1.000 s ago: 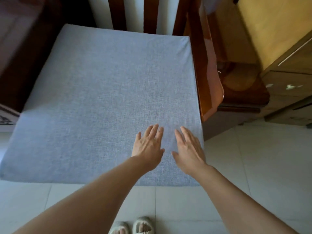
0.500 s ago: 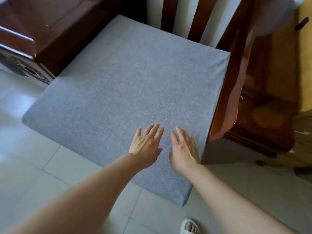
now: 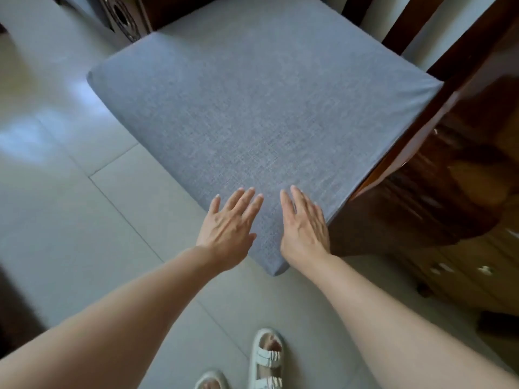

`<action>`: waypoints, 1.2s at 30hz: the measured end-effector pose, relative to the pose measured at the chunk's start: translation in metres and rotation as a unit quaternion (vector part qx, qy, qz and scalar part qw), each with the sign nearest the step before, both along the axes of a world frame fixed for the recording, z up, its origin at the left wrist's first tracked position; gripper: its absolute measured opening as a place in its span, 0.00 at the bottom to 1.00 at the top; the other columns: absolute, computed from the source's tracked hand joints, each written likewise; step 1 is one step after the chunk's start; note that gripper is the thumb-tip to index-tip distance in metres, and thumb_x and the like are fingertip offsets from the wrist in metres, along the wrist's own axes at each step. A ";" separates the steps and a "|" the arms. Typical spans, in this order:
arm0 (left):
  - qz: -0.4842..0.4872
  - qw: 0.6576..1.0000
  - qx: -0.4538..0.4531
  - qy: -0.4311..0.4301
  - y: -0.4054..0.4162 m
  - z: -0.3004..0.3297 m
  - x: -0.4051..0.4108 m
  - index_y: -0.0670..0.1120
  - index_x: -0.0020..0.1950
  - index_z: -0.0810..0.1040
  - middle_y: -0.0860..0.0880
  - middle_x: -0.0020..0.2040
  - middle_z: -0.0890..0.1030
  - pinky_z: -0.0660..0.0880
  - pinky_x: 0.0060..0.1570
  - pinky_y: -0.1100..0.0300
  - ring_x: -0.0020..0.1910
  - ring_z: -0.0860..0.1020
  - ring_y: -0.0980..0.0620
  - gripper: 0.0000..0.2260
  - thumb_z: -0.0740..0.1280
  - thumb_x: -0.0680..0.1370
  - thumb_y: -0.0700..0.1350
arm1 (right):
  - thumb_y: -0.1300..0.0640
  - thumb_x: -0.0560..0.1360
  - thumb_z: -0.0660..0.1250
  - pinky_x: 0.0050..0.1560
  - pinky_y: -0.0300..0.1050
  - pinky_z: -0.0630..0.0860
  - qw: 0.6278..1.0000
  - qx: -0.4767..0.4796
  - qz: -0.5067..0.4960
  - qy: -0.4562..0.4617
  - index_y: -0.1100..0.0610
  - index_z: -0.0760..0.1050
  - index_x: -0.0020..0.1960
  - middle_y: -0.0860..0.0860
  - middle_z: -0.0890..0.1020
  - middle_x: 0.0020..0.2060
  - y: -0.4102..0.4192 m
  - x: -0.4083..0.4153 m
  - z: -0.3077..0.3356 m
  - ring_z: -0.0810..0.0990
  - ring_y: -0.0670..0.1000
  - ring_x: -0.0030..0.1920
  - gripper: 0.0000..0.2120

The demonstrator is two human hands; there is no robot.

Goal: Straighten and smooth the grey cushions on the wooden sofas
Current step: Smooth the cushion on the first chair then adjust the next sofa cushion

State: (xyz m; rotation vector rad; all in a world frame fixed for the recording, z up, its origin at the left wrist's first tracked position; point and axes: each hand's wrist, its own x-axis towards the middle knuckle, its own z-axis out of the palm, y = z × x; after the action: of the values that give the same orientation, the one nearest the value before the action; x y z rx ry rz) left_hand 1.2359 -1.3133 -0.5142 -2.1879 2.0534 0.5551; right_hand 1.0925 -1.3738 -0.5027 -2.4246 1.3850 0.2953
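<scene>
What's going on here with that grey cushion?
A person is tidying a grey cushion that sits on a dark wooden sofa. Both hands lie flat with straight fingers near the cushion's closest corner, the left hand beside the right hand, as if smoothing the fabric. The cushion's top looks flat and free of wrinkles. The person stands on a pale tiled floor in white sandals.

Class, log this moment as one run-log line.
phase: smoothing | left hand: flat, on grey cushion near corner | right hand: flat, beside it | cushion top: no wrinkles visible | wooden sofa: armrest at right
</scene>
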 end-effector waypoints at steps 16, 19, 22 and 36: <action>0.131 0.977 -0.166 0.019 0.093 -0.118 -0.089 0.50 0.77 0.47 0.49 0.77 0.48 0.57 0.68 0.42 0.76 0.50 0.50 0.51 0.78 0.65 0.49 | 0.56 0.69 0.70 0.73 0.53 0.34 0.983 -0.100 0.152 -0.026 0.51 0.34 0.77 0.56 0.32 0.74 0.050 -0.074 -0.096 0.30 0.57 0.74 0.52; 0.149 0.964 -0.219 0.025 0.088 -0.138 -0.103 0.52 0.77 0.46 0.47 0.78 0.47 0.55 0.68 0.44 0.76 0.48 0.48 0.53 0.79 0.63 0.50 | 0.61 0.62 0.74 0.74 0.57 0.43 0.967 -0.172 0.159 -0.097 0.52 0.45 0.78 0.58 0.44 0.77 0.051 -0.083 -0.124 0.39 0.60 0.76 0.54; 0.152 0.949 -0.277 0.011 0.083 -0.161 -0.105 0.52 0.77 0.47 0.44 0.78 0.48 0.55 0.68 0.43 0.76 0.47 0.46 0.55 0.80 0.61 0.51 | 0.64 0.59 0.74 0.72 0.61 0.54 0.935 -0.266 0.152 -0.182 0.55 0.57 0.75 0.61 0.56 0.75 0.046 -0.081 -0.150 0.52 0.63 0.75 0.49; 0.044 0.867 -0.494 -0.058 0.055 -0.216 -0.081 0.46 0.75 0.47 0.39 0.75 0.52 0.60 0.68 0.35 0.74 0.52 0.37 0.58 0.78 0.57 0.60 | 0.41 0.78 0.47 0.70 0.65 0.58 0.822 -0.408 0.205 -0.339 0.57 0.56 0.72 0.66 0.63 0.71 0.029 -0.078 -0.198 0.57 0.65 0.73 0.29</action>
State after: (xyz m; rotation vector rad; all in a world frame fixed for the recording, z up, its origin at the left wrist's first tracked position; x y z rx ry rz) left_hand 1.1554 -1.2583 -0.7300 -2.6466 2.4755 -0.8287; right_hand 1.0143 -1.3448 -0.7010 -2.9663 0.6936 -1.2069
